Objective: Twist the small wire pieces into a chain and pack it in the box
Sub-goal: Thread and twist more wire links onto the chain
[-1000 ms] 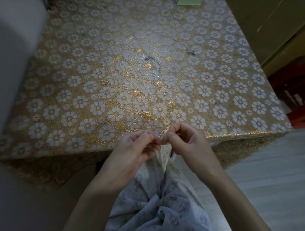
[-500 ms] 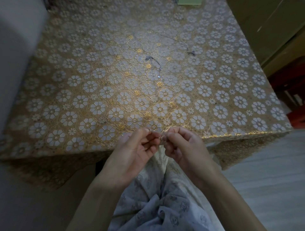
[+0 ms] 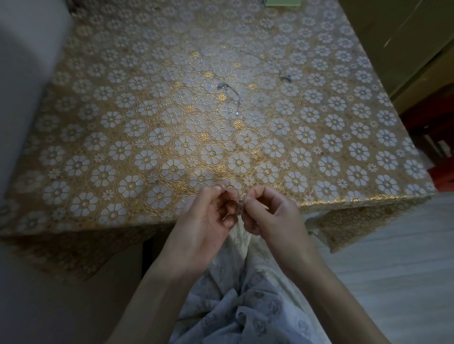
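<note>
Pinching a small wire piece (image 3: 240,204) between our left hand (image 3: 208,221) and right hand (image 3: 270,216), fingers curled, at the table (image 3: 98,147) edge.

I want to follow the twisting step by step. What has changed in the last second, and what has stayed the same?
Little changed. The left hand and right hand still pinch the small wire piece between their fingertips at the table edge; they moved slightly up toward the table and the fingers shifted as they twist. Nothing was let go. The wire strands on the cloth and the green box stayed in place.
</note>
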`<state>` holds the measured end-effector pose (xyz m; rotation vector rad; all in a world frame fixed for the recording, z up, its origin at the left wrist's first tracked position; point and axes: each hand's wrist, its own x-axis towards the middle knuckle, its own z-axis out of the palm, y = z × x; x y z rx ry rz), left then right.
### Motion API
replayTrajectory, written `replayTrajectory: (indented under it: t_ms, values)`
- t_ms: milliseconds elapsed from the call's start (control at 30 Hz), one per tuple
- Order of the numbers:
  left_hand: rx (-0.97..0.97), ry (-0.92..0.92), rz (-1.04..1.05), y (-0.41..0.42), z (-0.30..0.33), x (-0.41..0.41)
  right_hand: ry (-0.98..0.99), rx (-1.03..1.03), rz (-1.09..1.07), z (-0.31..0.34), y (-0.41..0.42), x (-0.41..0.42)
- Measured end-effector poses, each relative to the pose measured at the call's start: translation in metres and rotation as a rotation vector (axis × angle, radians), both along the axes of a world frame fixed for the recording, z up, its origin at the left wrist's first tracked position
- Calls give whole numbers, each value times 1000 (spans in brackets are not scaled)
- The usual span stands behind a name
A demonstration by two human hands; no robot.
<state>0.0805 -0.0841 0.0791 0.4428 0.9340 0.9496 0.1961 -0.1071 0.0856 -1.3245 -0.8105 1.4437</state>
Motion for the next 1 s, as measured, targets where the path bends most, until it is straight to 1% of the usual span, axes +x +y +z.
replayTrajectory:
  t_ms: [133,300,400,467,533,700,867,1000]
  values:
    - [-73,7,42,2,-3,2,-98,70,13,0,-1,-1]
    - [-116,61,65,3,-5,6,-115,99,-5,-1,-2,-1]
    - [-142,42,103,3,-5,7,-148,112,-28,-5,-3,-1]
    - [-145,-2,103,3,-5,7,-126,111,-32,-6,-4,-2]
    - [-136,-48,91,1,-4,7,-57,98,-34,-4,-5,-3]
    - [-83,-59,23,-2,-1,7,43,73,-31,0,-4,-3]
    - [-65,-92,18,-2,1,7,43,68,-26,1,-3,-1]
    - [-56,-49,36,-3,-2,8,40,48,-38,-3,-3,-3]
